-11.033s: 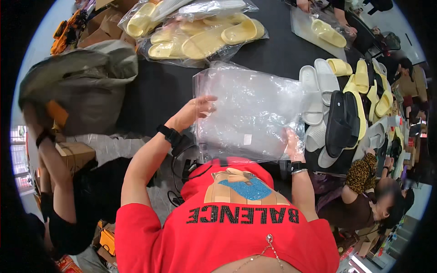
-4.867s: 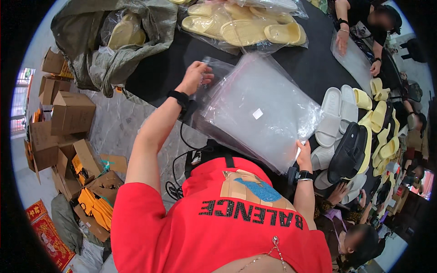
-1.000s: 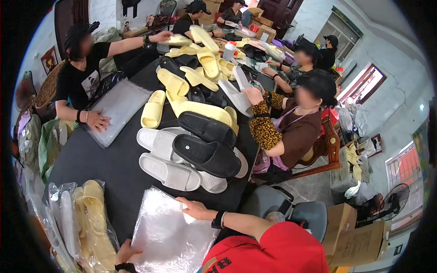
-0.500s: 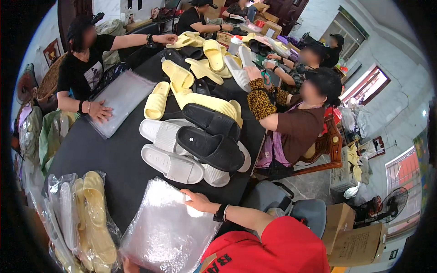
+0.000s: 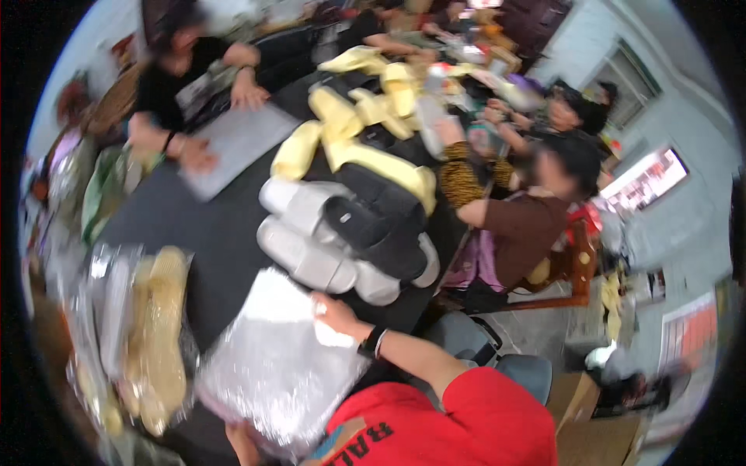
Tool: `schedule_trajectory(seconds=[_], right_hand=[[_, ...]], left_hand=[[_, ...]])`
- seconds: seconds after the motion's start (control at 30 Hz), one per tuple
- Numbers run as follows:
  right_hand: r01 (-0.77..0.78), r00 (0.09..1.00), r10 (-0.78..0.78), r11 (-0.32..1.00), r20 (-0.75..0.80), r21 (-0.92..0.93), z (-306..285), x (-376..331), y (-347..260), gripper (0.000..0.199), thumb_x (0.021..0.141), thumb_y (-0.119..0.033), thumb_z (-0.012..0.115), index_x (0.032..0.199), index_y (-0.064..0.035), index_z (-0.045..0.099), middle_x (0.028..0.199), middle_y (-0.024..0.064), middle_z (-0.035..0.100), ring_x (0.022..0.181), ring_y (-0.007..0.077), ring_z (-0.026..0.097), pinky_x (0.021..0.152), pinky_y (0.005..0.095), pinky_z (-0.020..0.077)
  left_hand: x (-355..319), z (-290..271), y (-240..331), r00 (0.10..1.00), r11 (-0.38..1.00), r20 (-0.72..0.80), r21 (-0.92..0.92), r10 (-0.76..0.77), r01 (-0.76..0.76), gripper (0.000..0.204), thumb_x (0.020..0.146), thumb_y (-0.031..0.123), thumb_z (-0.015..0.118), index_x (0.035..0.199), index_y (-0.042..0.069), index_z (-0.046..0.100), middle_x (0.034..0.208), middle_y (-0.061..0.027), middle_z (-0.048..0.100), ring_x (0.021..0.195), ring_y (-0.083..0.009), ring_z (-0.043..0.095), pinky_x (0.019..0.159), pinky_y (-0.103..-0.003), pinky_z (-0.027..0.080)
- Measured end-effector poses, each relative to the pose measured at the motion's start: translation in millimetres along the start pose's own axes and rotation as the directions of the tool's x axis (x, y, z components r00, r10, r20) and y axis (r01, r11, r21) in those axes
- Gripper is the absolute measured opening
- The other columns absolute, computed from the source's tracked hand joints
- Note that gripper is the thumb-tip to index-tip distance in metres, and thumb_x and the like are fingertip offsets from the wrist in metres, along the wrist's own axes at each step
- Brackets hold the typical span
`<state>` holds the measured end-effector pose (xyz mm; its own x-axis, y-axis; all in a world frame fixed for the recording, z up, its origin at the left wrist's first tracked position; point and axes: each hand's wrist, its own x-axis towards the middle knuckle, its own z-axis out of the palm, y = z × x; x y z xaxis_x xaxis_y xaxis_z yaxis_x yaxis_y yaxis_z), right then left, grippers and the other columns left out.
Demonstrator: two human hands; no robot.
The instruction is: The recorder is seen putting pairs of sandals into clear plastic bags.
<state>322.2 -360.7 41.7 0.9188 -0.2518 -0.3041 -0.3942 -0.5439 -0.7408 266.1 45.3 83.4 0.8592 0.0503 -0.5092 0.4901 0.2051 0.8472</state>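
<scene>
A stack of clear plastic bags [image 5: 272,365] lies at the near edge of the black table, in front of my red shirt. My right hand [image 5: 340,317] grips its right edge, fingers closed on the bags. At the lower left corner my left hand [image 5: 242,439] holds the near edge; its fingers are partly hidden by the plastic. Just beyond the stack sit white slippers [image 5: 307,252], with black slippers [image 5: 381,241] piled on them. To the left, bagged yellow slippers [image 5: 159,334] and bagged white ones [image 5: 116,318] stand on edge.
Yellow slippers [image 5: 334,113] cover the far part of the black table [image 5: 210,256]. Across at the left, a person presses both hands on another plastic sheet stack [image 5: 237,147]. On the right, a person in leopard-print sleeves [image 5: 465,175] handles a light slipper. Grey chairs [image 5: 462,338] stand beside me.
The view has shifted and blurred. More of my left hand shows at the stack's lower corner. The person at the left has brought the second hand down onto their plastic stack.
</scene>
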Motion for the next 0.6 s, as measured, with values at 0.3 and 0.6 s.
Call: schedule_trajectory(seconds=[0.3,0.6], right_hand=[[0.100,0.988,-0.074,0.974,-0.133,0.205,4,10,27,0.050,0.071,-0.012,0.064,0.117,-0.0053,0.048,0.108,0.0144,0.058,0.097,0.0244,0.057,0.082,0.0321,0.0439],[0.075,0.997,-0.081,0.954,0.006,0.290,0,12,19,0.053,0.074,-0.001,0.062,0.122,0.0015,0.040,0.105,0.0127,0.055,0.092,0.0196,0.054,0.078,0.0299,0.0434]], left_hand=[[-20,3,22,0.994,0.966,0.112,0.257,-0.021,-0.008,0.068,0.074,0.011,0.064,0.131,-0.002,0.028,0.125,-0.0116,0.042,0.113,-0.0213,0.041,0.094,-0.031,0.034],[-43,-24,-15,0.999,0.981,0.040,0.192,0.008,-0.016,0.019,0.082,0.016,0.059,0.094,0.001,0.057,0.085,0.0018,0.056,0.080,-0.0085,0.051,0.072,-0.024,0.042]])
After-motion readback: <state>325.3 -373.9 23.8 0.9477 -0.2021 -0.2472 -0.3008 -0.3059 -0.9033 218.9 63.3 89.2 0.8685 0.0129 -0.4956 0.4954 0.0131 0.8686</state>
